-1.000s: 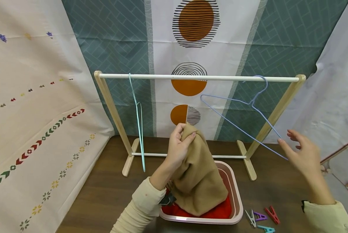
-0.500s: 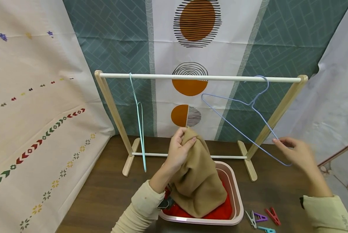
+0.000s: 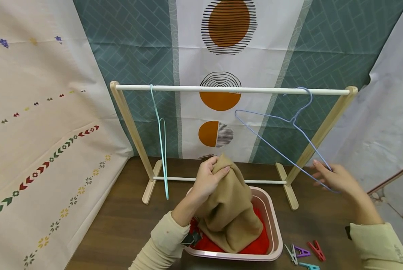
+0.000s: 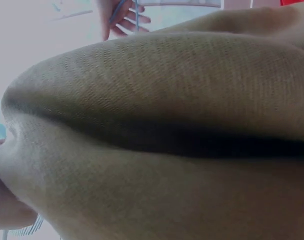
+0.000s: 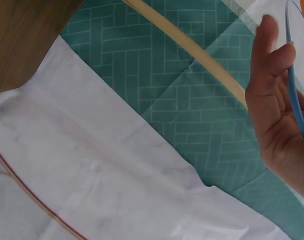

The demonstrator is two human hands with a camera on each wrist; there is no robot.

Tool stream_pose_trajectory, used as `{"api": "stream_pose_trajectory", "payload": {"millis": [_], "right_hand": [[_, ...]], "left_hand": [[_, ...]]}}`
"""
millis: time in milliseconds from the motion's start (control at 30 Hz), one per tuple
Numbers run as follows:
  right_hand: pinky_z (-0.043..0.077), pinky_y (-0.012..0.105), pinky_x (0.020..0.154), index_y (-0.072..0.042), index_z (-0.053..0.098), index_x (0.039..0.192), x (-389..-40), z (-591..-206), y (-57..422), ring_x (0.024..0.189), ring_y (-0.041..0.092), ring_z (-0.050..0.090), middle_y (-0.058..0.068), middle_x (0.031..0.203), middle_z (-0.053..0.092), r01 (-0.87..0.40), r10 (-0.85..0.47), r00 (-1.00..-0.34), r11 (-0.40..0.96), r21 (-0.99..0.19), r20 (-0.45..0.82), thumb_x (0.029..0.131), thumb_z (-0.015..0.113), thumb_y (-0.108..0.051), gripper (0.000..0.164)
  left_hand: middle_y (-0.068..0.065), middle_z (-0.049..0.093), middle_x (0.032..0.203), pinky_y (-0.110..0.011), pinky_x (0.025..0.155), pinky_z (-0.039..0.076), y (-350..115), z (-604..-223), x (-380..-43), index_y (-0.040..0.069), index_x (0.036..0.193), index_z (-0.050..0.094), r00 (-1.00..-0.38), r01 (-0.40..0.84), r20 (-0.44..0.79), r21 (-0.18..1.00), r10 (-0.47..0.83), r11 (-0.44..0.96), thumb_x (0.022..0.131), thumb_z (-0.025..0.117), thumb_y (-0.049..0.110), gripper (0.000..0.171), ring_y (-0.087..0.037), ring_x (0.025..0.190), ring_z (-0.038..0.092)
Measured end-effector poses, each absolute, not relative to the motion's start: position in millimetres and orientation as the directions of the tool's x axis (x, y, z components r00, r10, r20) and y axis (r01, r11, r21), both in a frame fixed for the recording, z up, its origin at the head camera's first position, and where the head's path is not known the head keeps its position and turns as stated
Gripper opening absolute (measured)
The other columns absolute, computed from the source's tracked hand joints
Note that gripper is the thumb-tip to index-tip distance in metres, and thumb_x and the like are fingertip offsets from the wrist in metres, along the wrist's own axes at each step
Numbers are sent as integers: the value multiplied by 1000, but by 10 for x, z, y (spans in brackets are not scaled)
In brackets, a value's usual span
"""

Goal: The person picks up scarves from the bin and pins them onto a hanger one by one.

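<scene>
My left hand pinches the gathered top of a tan cloth between thumb and fingers. The cloth's lower part drapes into a pink basin, over red fabric. Folds of the cloth fill most of the left wrist view. My right hand is at the lower right corner of a blue wire hanger, which hooks over the white top rail. The hanger's corner lies against the palm, between thumb and fingers, and the fingers are spread and mostly straight in the left wrist view.
A mint hanger hangs edge-on at the rail's left. Wooden legs carry the rack, with a lower white bar behind the basin. Several clothespins, among them a red clothespin, lie right of the basin. Patterned curtains surround the table.
My right hand has moved left from the hanger's edge until its corner lies within the hand. The hanger swung slightly. My left hand has lowered the tan cloth a little.
</scene>
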State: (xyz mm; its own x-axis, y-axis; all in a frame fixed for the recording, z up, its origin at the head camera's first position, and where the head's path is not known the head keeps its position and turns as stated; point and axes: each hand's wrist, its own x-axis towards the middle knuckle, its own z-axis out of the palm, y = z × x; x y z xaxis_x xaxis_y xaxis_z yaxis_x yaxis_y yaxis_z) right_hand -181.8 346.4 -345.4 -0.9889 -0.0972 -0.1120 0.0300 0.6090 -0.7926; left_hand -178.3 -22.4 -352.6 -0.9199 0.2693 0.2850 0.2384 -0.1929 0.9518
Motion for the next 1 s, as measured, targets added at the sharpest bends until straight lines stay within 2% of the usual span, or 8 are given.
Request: {"api": "stream_pose_trajectory", "payload": {"millis": [100, 200, 333, 500, 600, 700, 833, 1000], "right_hand": [[48, 31, 52, -11, 64, 104, -1796, -3438, 3485, 64, 19, 65, 9, 79, 67, 44, -112, -985, 555, -831, -127, 98, 27, -43, 49], [46, 30, 49, -36, 61, 87, -1763, -3417, 3504, 58, 18, 62, 2, 72, 66, 17, -122, -988, 530, -848, -96, 98, 23, -43, 40], [44, 30, 47, -41, 62, 86, -1720, -3372, 3504, 55, 17, 59, -2, 70, 65, -43, -125, -992, 540, -840, -30, 99, 19, -41, 45], [44, 28, 47, -45, 61, 88, -1633, -3312, 3474, 55, 15, 59, -7, 69, 65, -112, -137, -990, 567, -816, 40, 100, 18, -35, 46], [43, 28, 48, -38, 65, 92, -1553, -3310, 3446, 55, 15, 60, -8, 69, 65, -165, -150, -984, 608, -777, 92, 101, 19, -31, 47], [43, 28, 49, -19, 68, 99, -1466, -3335, 3406, 55, 15, 60, -7, 70, 66, -197, -165, -979, 645, -739, 117, 101, 19, -29, 50], [43, 28, 49, 4, 62, 106, -1374, -3385, 3334, 53, 14, 58, -5, 70, 66, -211, -187, -976, 659, -722, 114, 101, 18, -27, 54], [42, 28, 46, 9, 60, 104, -1318, -3415, 3264, 51, 15, 55, -5, 69, 65, -206, -173, -978, 654, -728, 121, 101, 20, -27, 53]], "left_hand": [[-8, 60, 81, -22, 62, 47, -224, -3528, -1793, -11, 96, 55, -927, 228, 265, 960, 265, -165, 87, 54, -4, 12, -11, 66, 55], [-11, 59, 85, -22, 65, 46, -224, -3538, -1800, -10, 98, 56, -932, 223, 256, 963, 257, -152, 87, 54, -4, 12, -12, 70, 55], [-14, 59, 89, -23, 69, 45, -219, -3541, -1807, -9, 100, 55, -933, 227, 251, 966, 257, -121, 89, 51, -4, 13, -13, 75, 54], [-11, 55, 88, -24, 71, 43, -207, -3536, -1816, -6, 101, 52, -933, 239, 249, 969, 260, -70, 91, 46, -3, 12, -13, 76, 52], [-10, 54, 89, -24, 72, 43, -188, -3542, -1819, -6, 103, 50, -934, 245, 259, 966, 246, -86, 92, 43, -4, 13, -14, 77, 51], [-9, 52, 93, -24, 74, 43, -151, -3543, -1823, -6, 107, 48, -936, 257, 285, 954, 205, -152, 93, 41, -4, 16, -14, 80, 52], [-7, 51, 95, -24, 76, 43, -69, -3497, -1810, -6, 107, 45, -932, 300, 342, 914, 120, -272, 94, 39, -3, 15, -14, 83, 53], [-5, 51, 96, -24, 78, 43, 60, -3374, -1751, -6, 107, 43, -913, 370, 408, 840, 14, -396, 94, 39, -2, 14, -14, 85, 53]]}}
